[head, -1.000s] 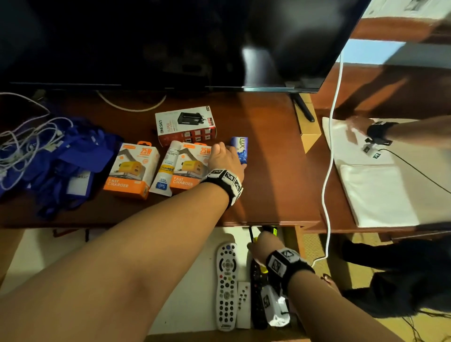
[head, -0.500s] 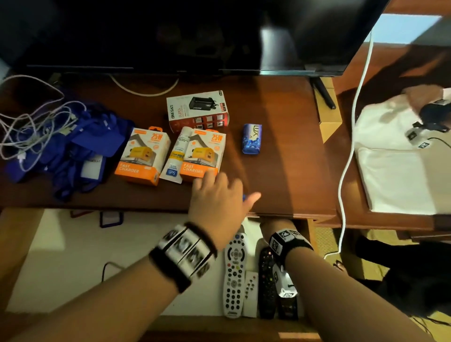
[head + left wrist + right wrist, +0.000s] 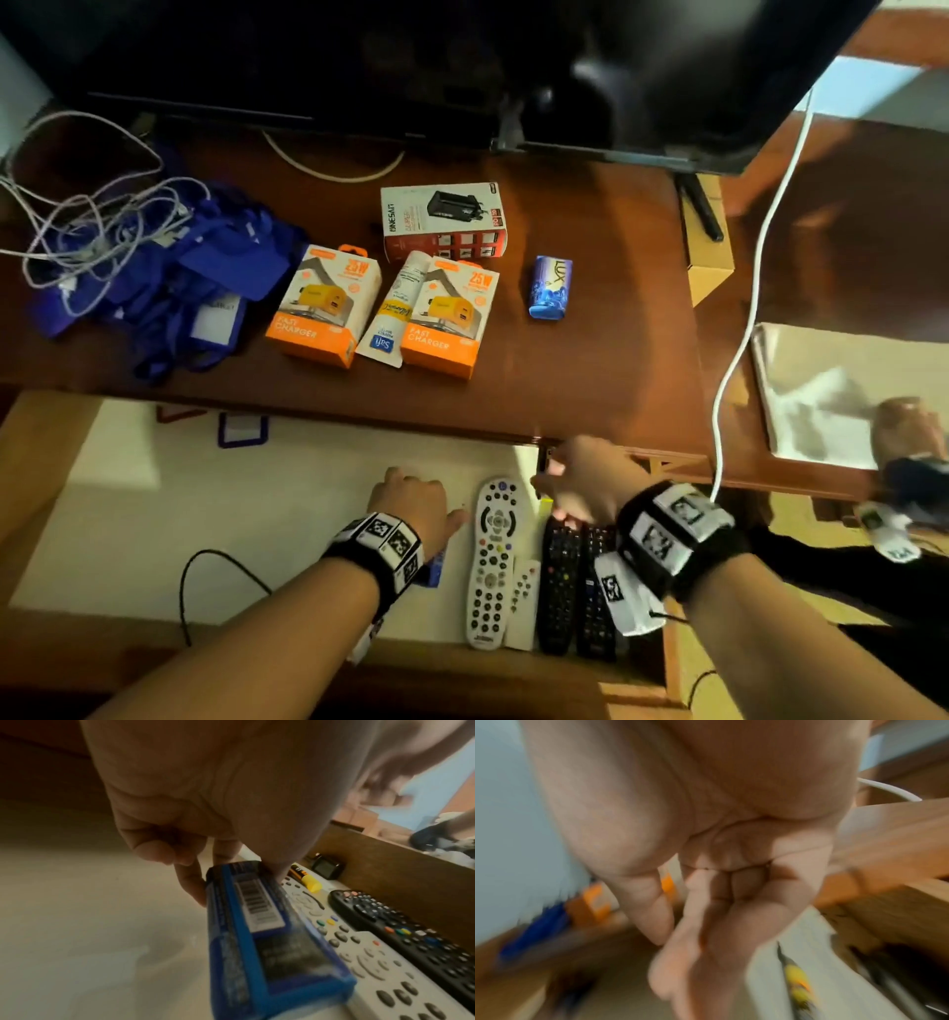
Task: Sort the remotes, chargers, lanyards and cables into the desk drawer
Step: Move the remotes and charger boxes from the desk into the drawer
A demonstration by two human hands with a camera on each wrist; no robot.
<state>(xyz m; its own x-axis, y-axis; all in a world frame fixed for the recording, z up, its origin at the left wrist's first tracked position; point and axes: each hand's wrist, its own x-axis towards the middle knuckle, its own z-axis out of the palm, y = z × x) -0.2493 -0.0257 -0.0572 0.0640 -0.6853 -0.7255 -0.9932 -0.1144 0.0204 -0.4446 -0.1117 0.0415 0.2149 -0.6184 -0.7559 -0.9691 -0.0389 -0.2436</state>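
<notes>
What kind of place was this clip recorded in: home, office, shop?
Most likely a room in a home, though a hotel room is possible. A flat-screen TV stands on a wooden desk, several remotes lie in the open drawer below, and boxed chargers share the desktop with a soap bar.

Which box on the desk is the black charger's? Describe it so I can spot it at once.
Start at the TV at the back of the desk. Just in front sits a white box picturing a black plug adapter. Unlike the two orange charger boxes nearer you, it has a red lower band.
</notes>
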